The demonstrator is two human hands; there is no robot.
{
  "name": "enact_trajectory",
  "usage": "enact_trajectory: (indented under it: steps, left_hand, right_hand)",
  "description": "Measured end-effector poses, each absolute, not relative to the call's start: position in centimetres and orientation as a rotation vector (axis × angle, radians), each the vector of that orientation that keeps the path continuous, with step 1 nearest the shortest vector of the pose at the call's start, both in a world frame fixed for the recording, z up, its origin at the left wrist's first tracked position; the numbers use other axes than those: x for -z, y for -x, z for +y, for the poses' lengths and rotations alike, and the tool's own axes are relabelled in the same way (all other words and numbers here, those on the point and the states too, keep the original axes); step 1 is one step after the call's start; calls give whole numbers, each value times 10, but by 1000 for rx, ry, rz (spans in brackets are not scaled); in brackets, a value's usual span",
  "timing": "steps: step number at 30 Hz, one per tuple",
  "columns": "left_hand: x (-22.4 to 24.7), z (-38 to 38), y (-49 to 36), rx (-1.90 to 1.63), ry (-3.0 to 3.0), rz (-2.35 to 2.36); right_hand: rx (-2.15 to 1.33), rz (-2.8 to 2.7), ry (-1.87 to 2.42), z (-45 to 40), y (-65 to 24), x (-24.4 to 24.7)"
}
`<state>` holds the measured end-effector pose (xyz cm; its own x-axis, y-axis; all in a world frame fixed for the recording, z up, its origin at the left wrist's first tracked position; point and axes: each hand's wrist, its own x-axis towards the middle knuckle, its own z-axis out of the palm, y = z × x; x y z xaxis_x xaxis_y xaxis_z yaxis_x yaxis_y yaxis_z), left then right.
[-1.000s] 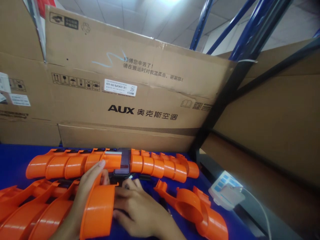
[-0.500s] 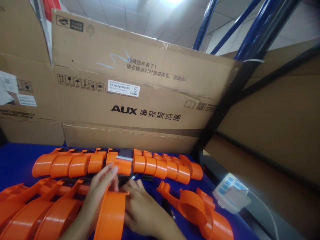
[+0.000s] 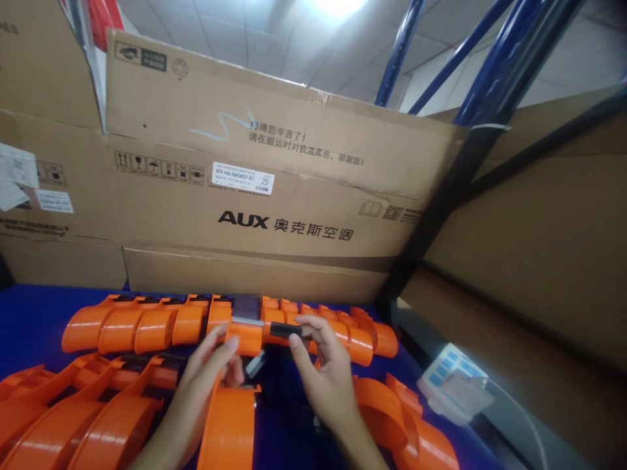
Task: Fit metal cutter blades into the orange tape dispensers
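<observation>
My left hand (image 3: 213, 365) is closed on an orange plastic bracket (image 3: 229, 424), a curved piece whose wide band hangs toward me and whose smaller end sticks up past the fingertips. Between the thumb and fingers of my right hand (image 3: 326, 369) is a short black cylindrical piece (image 3: 285, 329), pointing left at the bracket's upper end and apart from it. Behind the bracket's upper end stands a dark flat panel (image 3: 246, 307). Just below the held end lies a small pale object (image 3: 255, 365), too blurred to name.
Rows of similar orange brackets (image 3: 115, 326) line the blue surface (image 3: 29, 303) at the back, with larger-looking ones (image 3: 115, 418) at front left and others (image 3: 431, 434) at right. A white box with blue patches (image 3: 453, 378) and a cable sits right. Cardboard (image 3: 294, 267) walls the back.
My right hand has risen from low beside the bracket and moved right, now showing the black cylindrical piece in its fingers. My left hand and the bracket have shifted slightly right.
</observation>
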<state>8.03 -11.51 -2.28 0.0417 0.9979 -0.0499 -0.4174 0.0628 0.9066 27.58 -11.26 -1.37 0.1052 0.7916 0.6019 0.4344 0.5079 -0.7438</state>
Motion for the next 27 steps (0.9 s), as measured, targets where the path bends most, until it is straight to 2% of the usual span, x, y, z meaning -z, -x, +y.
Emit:
enact_trajectory:
  steps: [8, 15, 27]
  left_hand:
    - [37, -116, -78, -1187, -1035, 876]
    - [39, -118, -78, -1174, -1086, 872]
    - [33, -123, -81, -1115, -1149, 853]
  right_hand:
    - [-497, -1523, 985, -121, -264, 7]
    - [-413, -1654, 959, -124, -262, 7]
    - [-473, -1619, 949, -120, -261, 11]
